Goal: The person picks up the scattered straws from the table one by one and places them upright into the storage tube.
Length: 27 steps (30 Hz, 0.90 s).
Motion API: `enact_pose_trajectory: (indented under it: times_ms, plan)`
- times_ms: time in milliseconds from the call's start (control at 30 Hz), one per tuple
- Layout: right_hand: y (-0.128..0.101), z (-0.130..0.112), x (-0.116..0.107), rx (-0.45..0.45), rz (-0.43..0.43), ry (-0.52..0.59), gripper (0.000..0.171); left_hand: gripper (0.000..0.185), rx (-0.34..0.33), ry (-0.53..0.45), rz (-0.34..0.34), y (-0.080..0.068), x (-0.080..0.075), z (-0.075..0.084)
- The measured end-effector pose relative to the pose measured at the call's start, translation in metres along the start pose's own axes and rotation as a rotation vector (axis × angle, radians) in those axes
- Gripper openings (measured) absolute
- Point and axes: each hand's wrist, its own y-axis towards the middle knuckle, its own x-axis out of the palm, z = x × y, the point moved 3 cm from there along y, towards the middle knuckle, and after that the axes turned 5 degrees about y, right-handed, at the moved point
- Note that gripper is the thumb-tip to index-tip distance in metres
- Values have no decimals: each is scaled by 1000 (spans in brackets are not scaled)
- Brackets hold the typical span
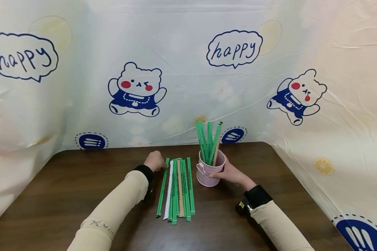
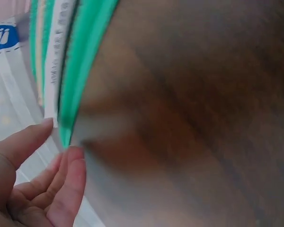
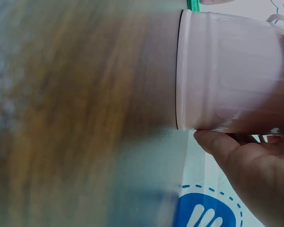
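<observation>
A dark wooden table [image 1: 66,195] is seen from above, backed by a pale printed cloth [image 1: 182,69] with bears and "happy" bubbles. Toward the left, the left hand [image 1: 155,161] is placed at the far end of a row of wrapped chopsticks [image 1: 177,190], which are laid flat on the table side by side, mostly green with one white and one tan sleeve among them. In the left wrist view the fingers [image 2: 68,177] are seen loosely curled, with the fingertips touching the tip of the outermost green stick [image 2: 80,90]; whether that tip is pinched or only touched cannot be told.

Just right of the row, a pink bucket-shaped cup [image 1: 209,170] is stood upright on the table, with several more green sticks [image 1: 207,141] held upright in it. The cup is gripped at its right side by the right hand [image 1: 230,173], the thumb and fingers being curled round its wall; the palm [image 3: 251,165] is shown against the cup [image 3: 227,71] in the right wrist view.
</observation>
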Motion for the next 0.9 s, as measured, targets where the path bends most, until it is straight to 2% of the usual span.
enact_pose_trajectory:
  times_ms: [167,400,567,700,767,900]
  plan:
    - [1,0,-1,4,-2,9,117,20,-12,-15,19,0,6,3]
    - [2,2,-1,-17,-15,17,117,16,-49,-91,39,0,10,4]
    - [1,3,-1,-7,1,19,117,29,-45,-103,44,0,7,4]
    - [2,2,-1,-22,-6,29,117,28,-32,-91,78,1,-6,5]
    - [3,2,-1,-27,-13,33,117,22,-24,-105,98,1,-18,6]
    - [3,3,-2,-32,-14,39,117,22,4,-188,152,7,-46,12]
